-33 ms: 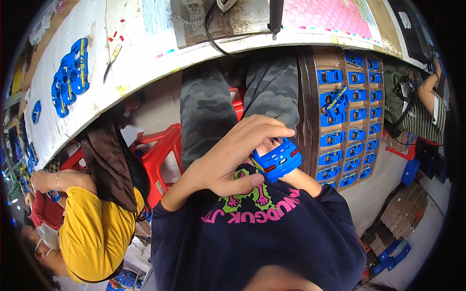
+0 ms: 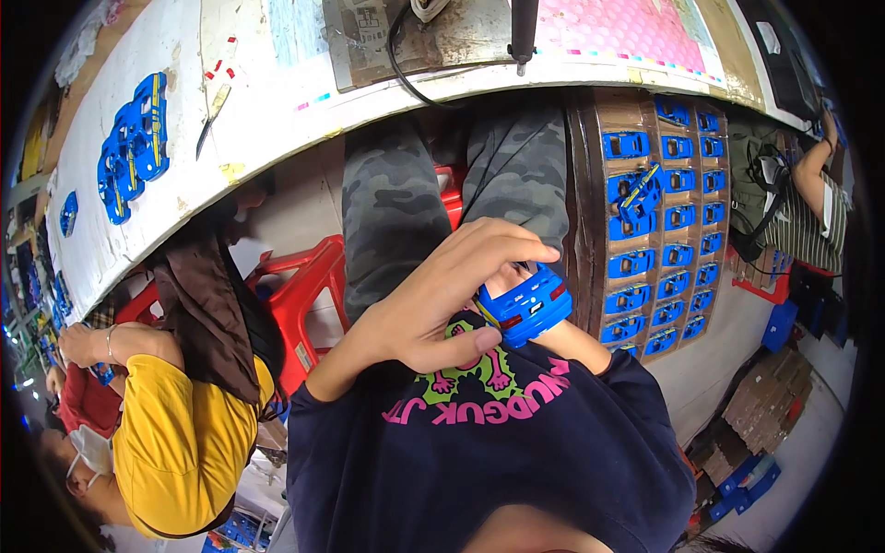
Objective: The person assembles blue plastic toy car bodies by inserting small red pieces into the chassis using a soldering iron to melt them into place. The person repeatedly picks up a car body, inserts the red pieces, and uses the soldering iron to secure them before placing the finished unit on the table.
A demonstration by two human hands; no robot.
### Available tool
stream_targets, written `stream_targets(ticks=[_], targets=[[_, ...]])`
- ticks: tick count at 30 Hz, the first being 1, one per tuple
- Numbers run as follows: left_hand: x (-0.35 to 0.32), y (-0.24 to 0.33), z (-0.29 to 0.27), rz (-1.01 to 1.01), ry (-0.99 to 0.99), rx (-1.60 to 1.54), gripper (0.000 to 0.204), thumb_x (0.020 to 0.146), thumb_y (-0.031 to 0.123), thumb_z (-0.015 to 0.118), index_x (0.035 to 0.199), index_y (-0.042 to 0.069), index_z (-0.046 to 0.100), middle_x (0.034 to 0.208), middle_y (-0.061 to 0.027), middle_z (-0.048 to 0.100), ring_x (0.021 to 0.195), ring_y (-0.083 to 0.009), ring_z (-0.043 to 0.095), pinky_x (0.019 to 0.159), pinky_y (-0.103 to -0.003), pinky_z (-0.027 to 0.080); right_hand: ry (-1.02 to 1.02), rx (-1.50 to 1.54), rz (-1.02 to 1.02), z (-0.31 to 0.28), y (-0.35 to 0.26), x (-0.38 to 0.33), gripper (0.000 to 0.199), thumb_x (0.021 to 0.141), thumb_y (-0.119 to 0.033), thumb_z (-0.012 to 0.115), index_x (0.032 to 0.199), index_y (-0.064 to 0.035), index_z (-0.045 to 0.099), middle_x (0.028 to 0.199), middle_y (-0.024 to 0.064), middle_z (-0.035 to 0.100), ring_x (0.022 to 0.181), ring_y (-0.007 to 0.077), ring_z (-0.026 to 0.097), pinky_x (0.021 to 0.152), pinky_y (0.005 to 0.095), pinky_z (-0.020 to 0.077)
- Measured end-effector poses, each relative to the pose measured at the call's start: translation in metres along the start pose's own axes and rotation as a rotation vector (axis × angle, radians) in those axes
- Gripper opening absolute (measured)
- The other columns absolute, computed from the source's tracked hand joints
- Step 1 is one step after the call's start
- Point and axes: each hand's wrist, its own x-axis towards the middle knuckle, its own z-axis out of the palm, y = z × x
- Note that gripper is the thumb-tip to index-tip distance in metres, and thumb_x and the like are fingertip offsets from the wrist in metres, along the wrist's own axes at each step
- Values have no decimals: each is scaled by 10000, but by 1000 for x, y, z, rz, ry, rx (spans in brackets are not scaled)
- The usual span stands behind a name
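Observation:
A blue toy car body (image 2: 533, 309) is held in front of my chest, its rear end with red lights facing me. My left hand (image 2: 442, 286) curves around it, thumb at the near corner and fingers reaching over the far side. From behind and below, my right hand (image 2: 566, 341) supports the car body, and most of its fingers are hidden. To the right, a brown compartment tray (image 2: 654, 263) holds rows of similar blue car bodies, with one (image 2: 638, 194) lying crosswise on top.
On the white table (image 2: 263, 120) rest a cluster of blue car bodies (image 2: 134, 147), a knife (image 2: 214, 118) and small red pieces (image 2: 218, 68). A black tool (image 2: 523, 37) hangs over its edge. A co-worker in yellow (image 2: 180, 433) sits left, near a red stool (image 2: 304, 304).

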Motion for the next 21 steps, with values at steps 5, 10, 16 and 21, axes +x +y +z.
stream_targets(ticks=[5,10,16,21], targets=[[1,-1,-1,2,17,-40,506,715,296,499,1108,-18,448,1065,-150,487,966,-306,465,847,-390,344,-36,-86,-36,-8,-1,2,496,779,-480,491,1004,-38,486,901,165,547,823,262,566,723,377,485],[0,-3,1,-1,30,-52,501,721,343,490,1082,-4,458,1019,-145,492,929,-294,470,820,-375,344,-32,-86,-59,-1,-2,0,484,779,-461,508,1024,-44,481,935,154,544,856,260,560,752,387,476],[0,-1,0,-23,46,-65,487,731,359,473,1065,4,465,994,-145,495,912,-290,474,814,-371,340,-11,-106,-74,5,-3,0,475,779,-439,529,1048,-52,474,977,141,540,896,257,554,787,398,466],[-1,-2,-2,-27,38,-95,490,737,354,472,1071,-4,459,1009,-147,489,931,-293,470,835,-377,338,18,-120,-82,8,-3,1,471,778,-420,546,1068,-58,469,1011,130,537,929,254,548,817,407,457]])
